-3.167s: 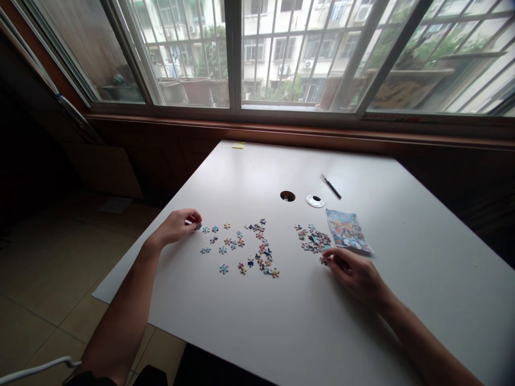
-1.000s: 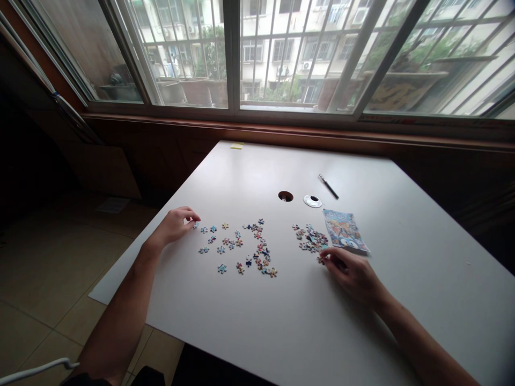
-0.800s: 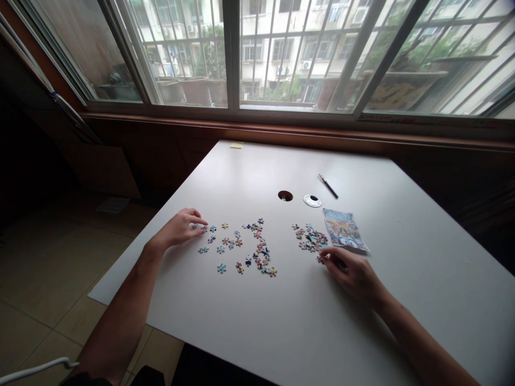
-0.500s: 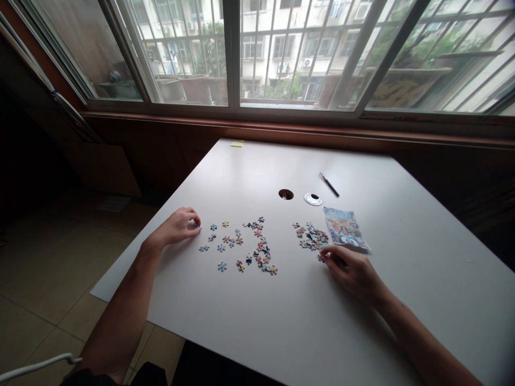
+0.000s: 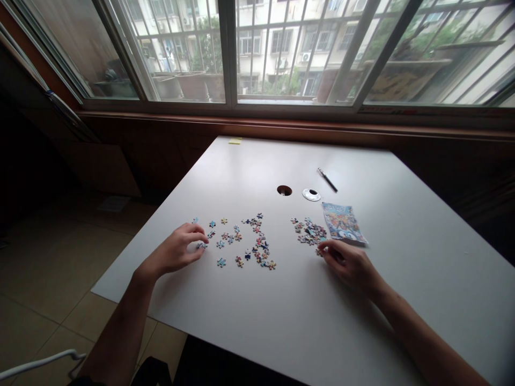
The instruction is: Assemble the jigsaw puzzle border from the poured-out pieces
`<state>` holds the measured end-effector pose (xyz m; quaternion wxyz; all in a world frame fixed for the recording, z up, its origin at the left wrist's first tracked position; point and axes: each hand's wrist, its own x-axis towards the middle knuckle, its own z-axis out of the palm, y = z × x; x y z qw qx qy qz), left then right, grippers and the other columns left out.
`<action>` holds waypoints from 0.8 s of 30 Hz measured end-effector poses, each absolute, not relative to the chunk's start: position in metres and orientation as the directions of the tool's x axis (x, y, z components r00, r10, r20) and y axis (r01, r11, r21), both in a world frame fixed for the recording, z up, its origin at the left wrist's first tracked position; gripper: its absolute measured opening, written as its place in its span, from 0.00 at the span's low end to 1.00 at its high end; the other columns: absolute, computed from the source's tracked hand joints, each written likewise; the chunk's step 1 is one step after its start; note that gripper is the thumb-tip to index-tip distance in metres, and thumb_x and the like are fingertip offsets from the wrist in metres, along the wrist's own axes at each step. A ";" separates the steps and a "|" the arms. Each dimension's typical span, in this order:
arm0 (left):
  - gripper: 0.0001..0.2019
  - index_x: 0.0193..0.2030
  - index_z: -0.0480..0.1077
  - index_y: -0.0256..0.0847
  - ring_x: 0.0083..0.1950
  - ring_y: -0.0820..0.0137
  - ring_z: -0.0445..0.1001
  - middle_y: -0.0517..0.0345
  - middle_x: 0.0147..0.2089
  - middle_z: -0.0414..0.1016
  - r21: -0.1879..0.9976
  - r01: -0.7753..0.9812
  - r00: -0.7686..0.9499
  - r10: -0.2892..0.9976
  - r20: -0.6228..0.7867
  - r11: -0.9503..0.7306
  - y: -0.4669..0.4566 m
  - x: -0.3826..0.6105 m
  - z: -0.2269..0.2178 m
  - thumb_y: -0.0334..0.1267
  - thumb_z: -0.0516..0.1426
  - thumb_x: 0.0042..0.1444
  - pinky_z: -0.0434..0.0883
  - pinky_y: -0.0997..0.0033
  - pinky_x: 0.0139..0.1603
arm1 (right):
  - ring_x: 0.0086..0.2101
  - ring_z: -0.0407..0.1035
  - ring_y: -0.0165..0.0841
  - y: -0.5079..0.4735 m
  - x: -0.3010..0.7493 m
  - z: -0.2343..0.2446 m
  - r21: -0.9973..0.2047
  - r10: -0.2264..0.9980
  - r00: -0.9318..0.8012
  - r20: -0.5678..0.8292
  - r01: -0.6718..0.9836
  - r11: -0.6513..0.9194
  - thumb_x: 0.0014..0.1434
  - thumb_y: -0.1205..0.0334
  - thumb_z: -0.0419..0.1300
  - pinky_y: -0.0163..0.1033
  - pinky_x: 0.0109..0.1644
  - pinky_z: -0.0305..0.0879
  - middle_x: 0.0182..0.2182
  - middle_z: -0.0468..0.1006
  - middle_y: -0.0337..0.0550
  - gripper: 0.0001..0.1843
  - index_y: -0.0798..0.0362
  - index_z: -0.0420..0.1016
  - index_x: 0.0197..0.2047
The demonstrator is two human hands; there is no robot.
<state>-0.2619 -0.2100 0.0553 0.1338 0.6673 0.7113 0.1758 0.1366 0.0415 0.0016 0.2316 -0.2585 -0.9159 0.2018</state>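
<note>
My left hand (image 5: pixel 180 247) is at the left of the loose jigsaw pieces. Its thumb and fingers are apart, around a jigsaw piece (image 5: pixel 201 245) on the table. Just beyond the fingers lies a pale blue piece (image 5: pixel 195 220). My right hand (image 5: pixel 349 264) rests at the near edge of a heap of jigsaw pieces (image 5: pixel 313 232), fingertips pinched on a small piece (image 5: pixel 319 252) that they partly cover. Between the hands, several pieces lie spread out, and a curved cluster of pieces (image 5: pixel 262 245) stands right of them.
A printed picture sheet (image 5: pixel 344 222) lies beside the heap. Farther back are a pen (image 5: pixel 327 180), a round silver cover (image 5: pixel 311 194) and a cable hole (image 5: pixel 284 191) in the white table (image 5: pixel 257 311). A yellow sticky note (image 5: pixel 235 141) is at the far edge, below the barred window.
My left hand has let go of a piece, which now lies on the table, and has moved nearer to me, around another piece. My right hand has stayed by the heap.
</note>
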 end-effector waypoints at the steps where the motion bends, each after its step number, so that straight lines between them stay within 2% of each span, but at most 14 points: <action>1: 0.09 0.44 0.76 0.47 0.55 0.61 0.70 0.55 0.51 0.73 0.442 0.895 -0.088 0.994 0.056 0.055 -0.213 -0.257 0.053 0.40 0.56 0.60 0.70 0.59 0.57 | 0.25 0.68 0.30 0.041 0.136 0.002 -0.490 0.570 -0.757 0.320 0.382 0.783 0.64 0.59 0.55 0.36 0.31 0.65 0.29 0.78 0.41 0.08 0.51 0.74 0.42; 7: 0.10 0.43 0.77 0.47 0.54 0.64 0.73 0.56 0.52 0.75 0.537 0.842 -0.098 0.994 0.052 0.055 -0.222 -0.244 0.042 0.41 0.54 0.64 0.73 0.64 0.56 | 0.24 0.67 0.29 0.038 0.135 0.005 -0.502 0.574 -0.753 0.320 0.379 0.777 0.64 0.60 0.55 0.35 0.31 0.65 0.29 0.77 0.41 0.08 0.51 0.74 0.42; 10: 0.15 0.52 0.74 0.46 0.59 0.61 0.71 0.54 0.57 0.74 0.494 0.863 -0.160 0.985 0.066 0.107 -0.215 -0.259 0.038 0.48 0.55 0.63 0.70 0.59 0.60 | 0.25 0.68 0.30 0.039 0.136 0.005 -0.505 0.573 -0.749 0.332 0.372 0.779 0.64 0.61 0.55 0.35 0.31 0.65 0.30 0.78 0.41 0.08 0.51 0.74 0.42; 11: 0.21 0.58 0.70 0.46 0.63 0.57 0.68 0.51 0.61 0.71 0.443 0.884 -0.203 0.976 0.076 0.150 -0.212 -0.266 0.036 0.51 0.55 0.62 0.67 0.55 0.63 | 0.25 0.68 0.30 0.039 0.136 0.004 -0.505 0.573 -0.749 0.334 0.371 0.780 0.64 0.61 0.55 0.35 0.31 0.65 0.30 0.78 0.42 0.08 0.51 0.74 0.42; 13: 0.36 0.67 0.60 0.41 0.71 0.50 0.55 0.44 0.70 0.58 0.327 0.915 -0.268 0.962 0.050 0.238 -0.207 -0.278 0.030 0.59 0.58 0.57 0.59 0.47 0.69 | 0.25 0.68 0.30 0.039 0.136 0.004 -0.505 0.569 -0.749 0.340 0.366 0.782 0.64 0.61 0.55 0.35 0.30 0.65 0.30 0.78 0.42 0.08 0.51 0.74 0.42; 16: 0.42 0.71 0.53 0.39 0.74 0.47 0.46 0.41 0.75 0.46 0.242 0.932 -0.257 0.963 -0.074 0.268 -0.210 -0.283 0.025 0.63 0.56 0.56 0.52 0.45 0.71 | 0.25 0.68 0.30 0.040 0.136 0.004 -0.508 0.565 -0.750 0.344 0.357 0.784 0.63 0.61 0.55 0.35 0.30 0.65 0.29 0.78 0.42 0.08 0.51 0.75 0.42; 18: 0.42 0.71 0.51 0.43 0.75 0.49 0.46 0.45 0.75 0.46 0.249 0.943 -0.198 0.973 -0.121 0.223 -0.218 -0.279 0.028 0.63 0.56 0.56 0.52 0.47 0.72 | 0.25 0.69 0.30 0.040 0.136 0.004 -0.510 0.563 -0.750 0.346 0.353 0.785 0.63 0.61 0.55 0.35 0.31 0.65 0.29 0.78 0.42 0.08 0.51 0.75 0.42; 20: 0.40 0.69 0.55 0.46 0.73 0.50 0.50 0.49 0.74 0.50 0.285 0.943 -0.143 0.983 -0.116 0.171 -0.224 -0.273 0.034 0.63 0.57 0.55 0.57 0.49 0.70 | 0.25 0.69 0.30 0.040 0.136 0.004 -0.510 0.564 -0.747 0.351 0.353 0.784 0.63 0.61 0.55 0.35 0.30 0.66 0.29 0.79 0.42 0.08 0.51 0.75 0.42; 24: 0.22 0.58 0.69 0.44 0.65 0.55 0.64 0.49 0.64 0.66 0.341 0.929 -0.160 0.987 0.021 0.144 -0.210 -0.266 0.043 0.54 0.52 0.64 0.65 0.53 0.63 | 0.26 0.70 0.30 0.040 0.137 0.004 -0.510 0.566 -0.752 0.337 0.359 0.781 0.63 0.61 0.55 0.35 0.31 0.67 0.30 0.79 0.42 0.08 0.50 0.75 0.42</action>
